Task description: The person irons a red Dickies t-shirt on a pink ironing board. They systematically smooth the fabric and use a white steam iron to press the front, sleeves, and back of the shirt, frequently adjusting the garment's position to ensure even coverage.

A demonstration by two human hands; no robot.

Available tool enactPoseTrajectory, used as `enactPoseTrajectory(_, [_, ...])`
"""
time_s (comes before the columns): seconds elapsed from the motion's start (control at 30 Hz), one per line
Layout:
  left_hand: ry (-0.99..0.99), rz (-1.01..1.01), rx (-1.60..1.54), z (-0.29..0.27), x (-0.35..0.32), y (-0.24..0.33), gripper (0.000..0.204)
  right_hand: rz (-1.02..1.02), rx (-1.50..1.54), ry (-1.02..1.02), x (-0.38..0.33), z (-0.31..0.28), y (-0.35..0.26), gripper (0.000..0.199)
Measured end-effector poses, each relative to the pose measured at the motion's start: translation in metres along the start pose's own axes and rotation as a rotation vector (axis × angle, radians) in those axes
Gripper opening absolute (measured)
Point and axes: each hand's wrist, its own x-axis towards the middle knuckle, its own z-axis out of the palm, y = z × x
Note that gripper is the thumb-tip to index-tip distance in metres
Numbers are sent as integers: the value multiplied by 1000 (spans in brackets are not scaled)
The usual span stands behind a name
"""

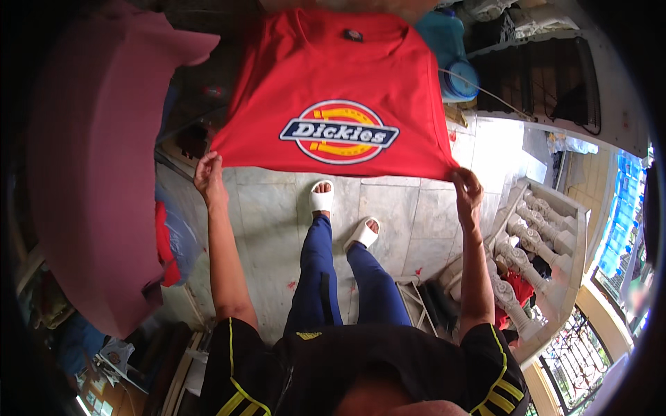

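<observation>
A red T-shirt (pixel 260 132) with a round yellow, white and navy print on its front is stretched out ahead of me, its collar at the far end. My left hand (pixel 209 172) pinches the shirt's near left corner. At the near right corner, my right hand (pixel 469 188) grips the cloth the same way. The near edge runs nearly straight between my two hands. Both arms reach forward, and whatever lies under the shirt is hidden.
Pink cloth (pixel 104 173) covers something large at my left. Beyond the shirt's right side stands a blue plastic jug (pixel 442 41). A white balustrade (pixel 555 256) with carved posts is at the right. My white sandals (pixel 321 197) rest on the tiled floor (pixel 263 208).
</observation>
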Motion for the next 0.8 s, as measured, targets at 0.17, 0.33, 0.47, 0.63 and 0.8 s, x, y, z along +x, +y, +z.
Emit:
enactPoseTrajectory(0.17, [36, -105, 183, 1, 2, -7, 20, 167, 50, -55, 1, 21, 19, 26])
enactPoseTrajectory(0.33, [-226, 721, 781, 95, 10, 53, 22, -328, -222, 125, 39, 49, -43, 35])
enactPoseTrajectory(0.47, [-504, 955, 855, 198, 51, 76, 24, -533, -274, 86, 118, 98, -80, 45])
enactPoseTrajectory(0.63, [-481, 850, 1255, 264, 110, 61, 58, -650, -364, 74, 205, 150, -105, 45])
enactPoseTrajectory(0.8, [-363, 742, 1254, 249, 134, 39, 65, -683, -236, 28, 262, 144, -96, 40])
